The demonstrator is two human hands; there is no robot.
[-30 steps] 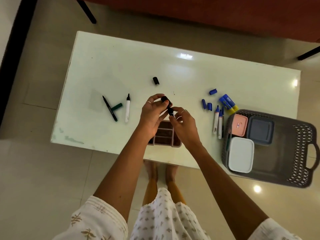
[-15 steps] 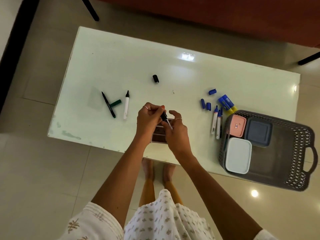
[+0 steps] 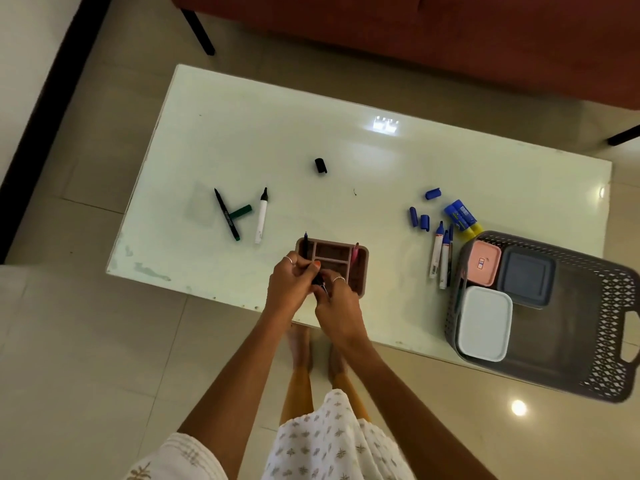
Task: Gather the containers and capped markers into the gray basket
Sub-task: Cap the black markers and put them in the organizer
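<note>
3 lidded containers fill gray basket.

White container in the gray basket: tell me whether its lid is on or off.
On. The white container lies in the gray basket with its flat lid covering the whole top; no contents or inner walls show.

Setting: a home, most likely a living room. Evidence: a low pale tabletop with a glossy surface, standing on a polished beige tile floor; a rust-coloured upholstered sofa on dark legs along the far side; a white wall with dark skirting at far left; bare feet on the tiles beneath the near table edge; household storage, a gray basket, at right.
</note>
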